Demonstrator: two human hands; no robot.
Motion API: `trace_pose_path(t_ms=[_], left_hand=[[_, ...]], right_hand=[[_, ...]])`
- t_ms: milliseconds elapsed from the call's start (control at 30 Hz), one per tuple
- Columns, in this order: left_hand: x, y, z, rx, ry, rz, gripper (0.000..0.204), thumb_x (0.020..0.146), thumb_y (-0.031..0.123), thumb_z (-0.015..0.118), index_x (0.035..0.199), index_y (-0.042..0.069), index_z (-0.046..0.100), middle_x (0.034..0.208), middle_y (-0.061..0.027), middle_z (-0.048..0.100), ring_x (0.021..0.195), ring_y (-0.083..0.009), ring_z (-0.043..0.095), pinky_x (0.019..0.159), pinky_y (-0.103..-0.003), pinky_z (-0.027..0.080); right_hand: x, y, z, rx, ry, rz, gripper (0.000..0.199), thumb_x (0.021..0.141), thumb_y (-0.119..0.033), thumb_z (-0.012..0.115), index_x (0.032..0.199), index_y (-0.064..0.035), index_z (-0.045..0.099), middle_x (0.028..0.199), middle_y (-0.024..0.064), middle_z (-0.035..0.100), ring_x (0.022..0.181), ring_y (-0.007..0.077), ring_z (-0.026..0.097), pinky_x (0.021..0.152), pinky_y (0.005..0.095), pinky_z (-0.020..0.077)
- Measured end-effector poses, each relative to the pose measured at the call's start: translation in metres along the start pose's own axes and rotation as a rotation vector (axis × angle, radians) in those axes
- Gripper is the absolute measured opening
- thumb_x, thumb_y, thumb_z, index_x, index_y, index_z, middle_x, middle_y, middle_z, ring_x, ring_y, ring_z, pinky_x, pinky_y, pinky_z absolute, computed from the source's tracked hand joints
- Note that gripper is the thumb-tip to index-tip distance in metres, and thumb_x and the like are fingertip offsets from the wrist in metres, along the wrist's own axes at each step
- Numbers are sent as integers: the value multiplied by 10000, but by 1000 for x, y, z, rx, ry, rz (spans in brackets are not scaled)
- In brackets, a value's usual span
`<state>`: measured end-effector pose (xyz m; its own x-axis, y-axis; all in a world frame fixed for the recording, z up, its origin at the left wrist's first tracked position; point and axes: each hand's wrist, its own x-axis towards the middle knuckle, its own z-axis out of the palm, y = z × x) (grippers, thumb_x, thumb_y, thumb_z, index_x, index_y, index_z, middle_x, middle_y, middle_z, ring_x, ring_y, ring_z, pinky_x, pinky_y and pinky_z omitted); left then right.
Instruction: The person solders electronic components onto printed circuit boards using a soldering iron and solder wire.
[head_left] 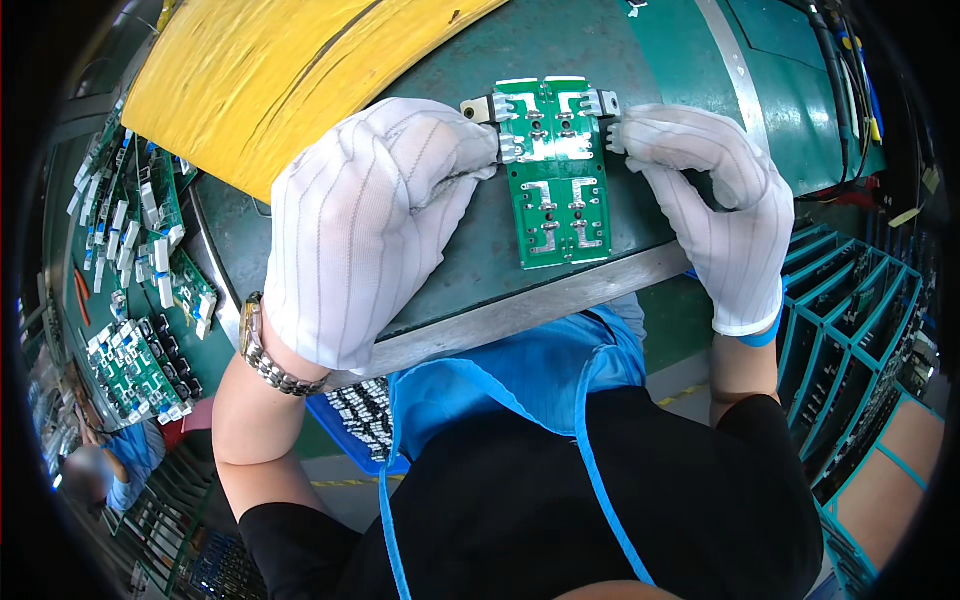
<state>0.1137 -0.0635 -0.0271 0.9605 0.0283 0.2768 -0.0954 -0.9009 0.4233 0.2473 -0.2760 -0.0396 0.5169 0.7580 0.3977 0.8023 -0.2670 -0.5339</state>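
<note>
A green circuit board [562,205] with silvery solder tracks lies lengthwise on the dark bench top in front of me. Dark parts with metal tabs stick out at both sides of its far end: a left tab part [478,110] and a right tab part [606,104]. My left hand [350,220], in a white striped glove, is closed with its fingertips at the board's left edge. On the other side my gloved right hand [715,195] pinches a small part with pins [614,136] beside the right edge. The fingers hide most of that part.
A yellow sheet-covered block [270,80] fills the far left. Piled boards with white parts [130,230] and another board [135,370] lie at left. A blue bin [350,430] of small parts sits below the metal bench edge [530,305]. Teal racks [850,320] stand at right; a person [130,465] is lower left.
</note>
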Motion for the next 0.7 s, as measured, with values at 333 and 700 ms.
trace_pose_path(t_ms=[333,700], left_hand=[[1,-4,1,15,-12,17,230,711,34,748,933,77,707,973,-49,696,928,-238,667,800,-317,529],[0,-5,2,50,-16,38,229,720,66,751,944,82,705,976,-48,692,940,-240,662,807,-320,526]], right_hand=[[3,2,3,-26,-34,-65,167,744,-50,754,905,-92,735,952,30,730,879,205,695,799,311,539],[3,3,3,-51,-29,-72,179,727,-4,757,888,-71,718,972,67,735,925,232,694,803,312,547]])
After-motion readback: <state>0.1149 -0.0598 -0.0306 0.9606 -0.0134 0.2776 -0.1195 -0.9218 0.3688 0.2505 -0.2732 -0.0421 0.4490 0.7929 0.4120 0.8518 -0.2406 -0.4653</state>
